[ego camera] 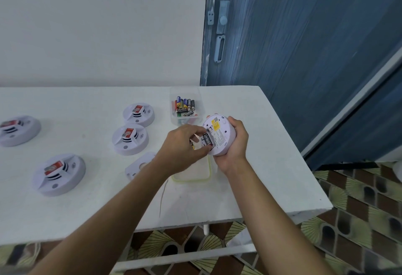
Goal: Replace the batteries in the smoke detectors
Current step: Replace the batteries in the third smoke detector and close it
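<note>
Detector (pixel 224 128) gripped upturned in right hand (pixel 237 144); left fingers (pixel 195 132) pinched black battery (pixel 208 140) at its bay, where skewed seating could bend contacts.

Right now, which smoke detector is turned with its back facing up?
The smoke detector held in the right hand: its yellow-labelled back and battery bay show. The four others on the table lie face up, showing red stickers.

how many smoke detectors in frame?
5. On the table: far-left detector, front-left detector, centre detector, rear detector. In the right hand: fifth detector. Left arm may hide more.
</note>
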Demonstrator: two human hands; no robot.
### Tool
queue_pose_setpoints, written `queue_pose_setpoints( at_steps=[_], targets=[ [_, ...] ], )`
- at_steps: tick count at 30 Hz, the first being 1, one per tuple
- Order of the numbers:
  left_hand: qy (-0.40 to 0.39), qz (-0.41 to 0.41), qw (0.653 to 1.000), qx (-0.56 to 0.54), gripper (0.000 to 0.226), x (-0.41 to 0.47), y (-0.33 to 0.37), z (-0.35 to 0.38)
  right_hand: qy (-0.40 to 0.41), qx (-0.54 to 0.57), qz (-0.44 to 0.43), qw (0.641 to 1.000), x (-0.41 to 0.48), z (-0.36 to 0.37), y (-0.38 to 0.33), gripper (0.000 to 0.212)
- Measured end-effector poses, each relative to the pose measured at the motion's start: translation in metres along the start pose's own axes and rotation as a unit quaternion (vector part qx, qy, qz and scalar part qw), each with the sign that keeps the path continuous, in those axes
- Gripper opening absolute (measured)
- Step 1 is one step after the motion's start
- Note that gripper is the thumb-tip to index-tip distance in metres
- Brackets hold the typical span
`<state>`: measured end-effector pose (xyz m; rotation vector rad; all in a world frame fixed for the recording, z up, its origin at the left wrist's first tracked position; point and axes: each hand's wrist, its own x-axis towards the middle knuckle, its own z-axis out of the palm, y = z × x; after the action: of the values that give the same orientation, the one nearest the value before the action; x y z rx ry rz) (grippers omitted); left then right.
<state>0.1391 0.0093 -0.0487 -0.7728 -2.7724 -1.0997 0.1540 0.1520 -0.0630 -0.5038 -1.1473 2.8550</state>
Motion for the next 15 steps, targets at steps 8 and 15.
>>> queue_pose_setpoints(
  at_steps=[8,15],
  targets=[
    [-0.014,0.027,0.998,0.060,0.031,0.0005,0.0095,-0.0042,-0.002,-0.025,0.006,1.000,0.0021,-0.0021,-0.0002,0.027],
    [-0.012,0.068,0.991,0.114,0.044,0.0035,0.0014,0.0038,0.008,-0.040,0.010,0.999,0.0047,0.0035,-0.0020,0.034]
  ],
)
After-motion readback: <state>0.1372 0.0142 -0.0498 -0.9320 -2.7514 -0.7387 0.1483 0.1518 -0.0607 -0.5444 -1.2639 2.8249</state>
